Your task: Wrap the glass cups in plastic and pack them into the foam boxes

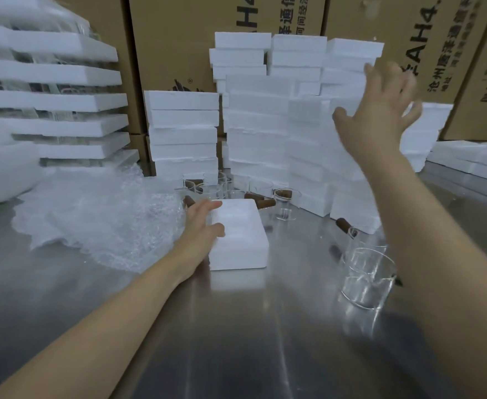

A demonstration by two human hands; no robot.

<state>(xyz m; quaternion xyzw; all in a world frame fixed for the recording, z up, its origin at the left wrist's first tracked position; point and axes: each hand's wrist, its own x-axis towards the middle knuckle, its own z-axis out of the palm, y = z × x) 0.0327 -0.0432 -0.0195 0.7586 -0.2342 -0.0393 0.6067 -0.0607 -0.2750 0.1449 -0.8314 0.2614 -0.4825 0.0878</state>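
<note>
A closed white foam box lies on the steel table in the middle. My left hand grips its left side, thumb on the lid. My right hand is raised with fingers spread, in front of the tall stacks of foam boxes, holding nothing. A glass cup with a brown handle stands near my right forearm. Several more glass cups stand behind the box. A heap of bubble wrap lies to the left.
Stacked foam trays with glassware rise at the far left. Large cardboard cartons form the back wall. More foam boxes lie low at the far right.
</note>
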